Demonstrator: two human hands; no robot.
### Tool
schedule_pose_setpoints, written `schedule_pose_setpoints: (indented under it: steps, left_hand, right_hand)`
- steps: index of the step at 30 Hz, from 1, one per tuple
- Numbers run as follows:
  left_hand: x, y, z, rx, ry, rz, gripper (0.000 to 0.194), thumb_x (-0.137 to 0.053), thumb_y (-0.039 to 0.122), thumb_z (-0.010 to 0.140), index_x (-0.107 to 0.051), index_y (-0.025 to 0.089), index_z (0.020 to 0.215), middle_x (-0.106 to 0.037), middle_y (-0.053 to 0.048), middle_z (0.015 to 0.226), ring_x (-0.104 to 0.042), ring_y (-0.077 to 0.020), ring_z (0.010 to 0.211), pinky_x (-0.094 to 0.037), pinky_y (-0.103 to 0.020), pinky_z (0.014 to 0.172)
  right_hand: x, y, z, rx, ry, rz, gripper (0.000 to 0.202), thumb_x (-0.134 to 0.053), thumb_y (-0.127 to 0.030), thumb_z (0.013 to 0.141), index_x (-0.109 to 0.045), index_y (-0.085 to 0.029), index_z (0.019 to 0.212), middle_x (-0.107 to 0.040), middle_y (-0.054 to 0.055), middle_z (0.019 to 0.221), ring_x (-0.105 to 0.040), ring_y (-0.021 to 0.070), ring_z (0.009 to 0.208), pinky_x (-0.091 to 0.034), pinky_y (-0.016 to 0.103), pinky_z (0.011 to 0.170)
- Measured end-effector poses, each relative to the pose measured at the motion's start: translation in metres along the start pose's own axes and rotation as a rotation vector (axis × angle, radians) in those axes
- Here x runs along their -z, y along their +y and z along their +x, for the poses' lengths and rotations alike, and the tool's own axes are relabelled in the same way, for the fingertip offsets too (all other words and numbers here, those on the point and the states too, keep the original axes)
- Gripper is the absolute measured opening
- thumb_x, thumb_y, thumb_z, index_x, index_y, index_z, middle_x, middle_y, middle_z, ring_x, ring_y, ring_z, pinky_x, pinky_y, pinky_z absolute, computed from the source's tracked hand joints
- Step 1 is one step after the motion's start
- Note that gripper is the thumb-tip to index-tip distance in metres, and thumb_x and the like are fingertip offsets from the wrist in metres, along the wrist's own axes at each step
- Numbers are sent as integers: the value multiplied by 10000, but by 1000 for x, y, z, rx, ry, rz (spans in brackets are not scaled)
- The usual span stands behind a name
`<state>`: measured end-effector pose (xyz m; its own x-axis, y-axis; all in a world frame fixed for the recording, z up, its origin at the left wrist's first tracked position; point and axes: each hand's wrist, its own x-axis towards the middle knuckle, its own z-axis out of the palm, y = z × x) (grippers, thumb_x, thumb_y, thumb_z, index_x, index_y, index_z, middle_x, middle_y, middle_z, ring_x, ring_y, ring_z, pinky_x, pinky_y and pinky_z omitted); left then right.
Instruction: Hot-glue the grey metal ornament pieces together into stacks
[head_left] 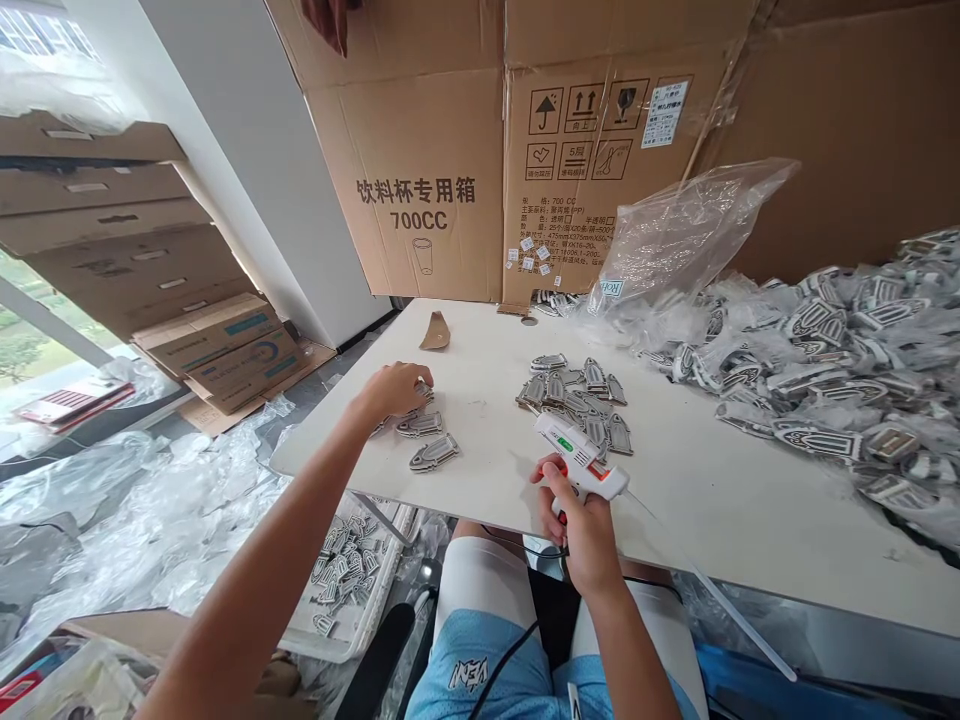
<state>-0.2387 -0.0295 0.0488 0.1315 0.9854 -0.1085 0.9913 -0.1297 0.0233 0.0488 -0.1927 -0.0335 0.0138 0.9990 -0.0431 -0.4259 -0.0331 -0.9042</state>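
Over the left part of the table (697, 490), my left hand (397, 390) is curled above a few grey pieces (435, 453), its fingertips at the farthest ones; I cannot tell whether they pinch anything. My right hand (589, 525), well apart from it, is closed around the handle of a white glue gun (574, 450), which tilts with its nozzle toward a loose cluster (581, 400) of similar pieces at the middle of the table. Beyond my left hand I see a curved brown scrap (435, 332) lying by itself. To the right, a large heap (840, 370) of pieces, many in clear wrapping, spreads along the far side, with a clear plastic bag (690, 235) standing up near it. Printed cardboard (427, 120) rises behind the table. Below its left edge, a white tray (356, 635) holds more small pieces, and crumpled plastic (187, 510) covers the floor farther left.
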Motion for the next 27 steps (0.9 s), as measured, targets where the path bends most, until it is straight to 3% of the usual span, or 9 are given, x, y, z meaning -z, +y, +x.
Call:
schedule_pose_setpoints:
  steps: [5,8,10,12,15,18,20,24,27]
  left_hand:
    - [3,-1,-2,-1,22,-17,429,-677,285,796,-742,273,1220,-791,-67,1139,-687,-340,1182,-530,-421,972]
    - [5,12,-10,-4,110,-32,471,-679,308,846,-694,221,1308,-760,-119,1229,-660,-366,1221,-511,-477,1020]
    - [3,32,-18,-22,206,-46,440,-649,323,903,-674,207,1326,-705,-142,1346,-613,-371,1294,-460,-502,1093]
    - [-3,61,-27,-64,282,-84,376,-602,362,969,-664,235,1317,-697,-104,1359,-609,-323,1305,-454,-453,1104]
    - [-19,108,-32,-245,300,-329,265,-613,415,993,-708,256,1182,-744,-55,1201,-712,-249,1065,-536,-364,913]
    - [-37,143,-23,-251,298,-433,333,-700,415,951,-688,263,1247,-725,-61,1237,-713,-261,1092,-530,-363,940]
    - [-46,156,-9,-200,300,-442,401,-699,446,959,-663,237,1300,-713,-98,1268,-716,-279,1092,-530,-377,936]
    - [-53,164,17,-102,272,-445,375,-647,446,989,-666,201,1273,-732,-134,1255,-736,-284,1034,-531,-376,880]
    - [-51,164,23,-73,230,-437,292,-627,396,979,-694,214,1198,-778,-109,1144,-746,-278,988,-526,-358,831]
  right_hand:
    - [1,2,0,-7,5,22,370,-763,-558,942,-620,-217,917,-388,-111,492,-250,52,390,-206,183,379]
    - [-1,2,2,-13,33,54,369,-756,-555,951,-611,-217,920,-368,-119,478,-243,51,391,-210,183,387]
    - [-3,2,3,-6,95,85,380,-758,-562,948,-608,-214,918,-364,-120,481,-247,52,396,-209,181,388]
    - [-6,0,4,23,194,126,390,-772,-560,933,-604,-209,911,-411,-107,519,-262,47,399,-201,178,385]
    - [-8,-2,6,79,314,181,385,-788,-541,919,-597,-207,911,-503,-79,602,-286,40,402,-203,178,375]
    - [-7,-4,5,76,318,192,371,-761,-543,942,-604,-208,920,-431,-102,525,-264,54,392,-200,180,373]
    - [-6,-4,4,68,306,181,370,-746,-550,952,-609,-208,921,-371,-118,470,-246,63,387,-198,181,375]
    - [-6,-4,5,60,297,150,383,-747,-560,949,-595,-212,899,-395,-107,468,-259,67,392,-217,183,379]
    - [-7,-4,6,37,299,157,382,-745,-557,952,-593,-213,890,-385,-108,461,-255,68,396,-216,179,379]
